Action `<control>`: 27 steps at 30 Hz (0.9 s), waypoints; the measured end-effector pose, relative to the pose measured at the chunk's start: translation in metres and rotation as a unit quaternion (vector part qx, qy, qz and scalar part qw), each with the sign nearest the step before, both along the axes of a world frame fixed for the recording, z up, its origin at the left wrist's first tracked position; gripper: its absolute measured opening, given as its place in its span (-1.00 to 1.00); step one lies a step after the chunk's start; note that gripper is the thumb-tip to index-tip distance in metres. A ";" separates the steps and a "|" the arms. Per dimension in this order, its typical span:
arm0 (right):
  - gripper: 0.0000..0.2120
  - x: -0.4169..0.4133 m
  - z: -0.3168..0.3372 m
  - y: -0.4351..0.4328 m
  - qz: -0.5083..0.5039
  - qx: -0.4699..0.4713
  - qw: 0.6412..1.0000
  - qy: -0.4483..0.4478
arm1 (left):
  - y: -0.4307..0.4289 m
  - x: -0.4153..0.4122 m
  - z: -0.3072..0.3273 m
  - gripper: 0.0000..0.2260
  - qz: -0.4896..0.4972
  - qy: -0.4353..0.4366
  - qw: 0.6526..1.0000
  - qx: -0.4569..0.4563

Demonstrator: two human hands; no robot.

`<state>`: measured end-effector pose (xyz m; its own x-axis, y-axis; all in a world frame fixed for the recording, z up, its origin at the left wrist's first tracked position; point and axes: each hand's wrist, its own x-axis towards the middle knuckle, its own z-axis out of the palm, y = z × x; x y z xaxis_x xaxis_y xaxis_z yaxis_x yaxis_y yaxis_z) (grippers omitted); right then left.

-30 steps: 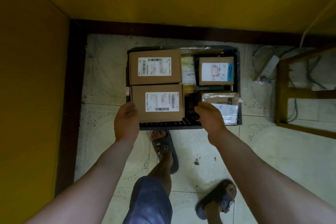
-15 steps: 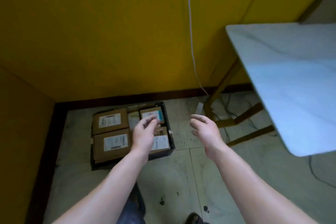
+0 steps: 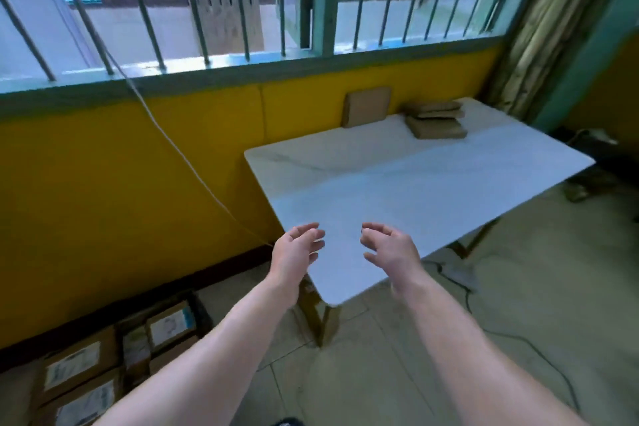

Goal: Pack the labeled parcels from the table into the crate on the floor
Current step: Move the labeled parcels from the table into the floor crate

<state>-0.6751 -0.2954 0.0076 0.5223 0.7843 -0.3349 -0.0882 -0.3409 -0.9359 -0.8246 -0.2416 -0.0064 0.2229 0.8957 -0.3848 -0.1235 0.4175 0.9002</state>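
Parcels (image 3: pixel 436 121) at table (image 3: pixel 415 183) far edge; left hand (image 3: pixel 295 252), right hand (image 3: pixel 390 249) empty, loose, near edge.

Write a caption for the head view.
Empty left hand and right hand reach toward the white table; cardboard parcels lie at its far end.

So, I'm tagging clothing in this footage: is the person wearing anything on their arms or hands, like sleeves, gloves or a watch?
Nothing shows. The left hand and right hand carry no glove, watch or wristband, and no ring is visible. The left forearm and right forearm are bare to the frame edge, with no sleeve in view.
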 end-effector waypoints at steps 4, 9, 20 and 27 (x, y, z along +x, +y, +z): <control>-0.83 0.062 0.006 -0.005 -0.041 0.000 0.999 -0.001 | 0.005 0.070 0.006 -0.84 -0.053 -0.008 0.999 -0.006; -0.81 0.153 0.002 0.017 -0.076 0.005 0.997 -0.007 | 0.036 0.160 0.003 -0.84 -0.089 -0.010 0.996 -0.004; -0.81 0.380 0.013 0.166 -0.048 -0.042 0.998 -0.025 | 0.178 0.381 0.003 -0.86 -0.064 -0.020 0.997 -0.033; -0.77 0.474 -0.008 0.237 -0.018 -0.082 0.996 -0.003 | 0.246 0.473 -0.004 -0.87 -0.042 0.016 0.998 -0.037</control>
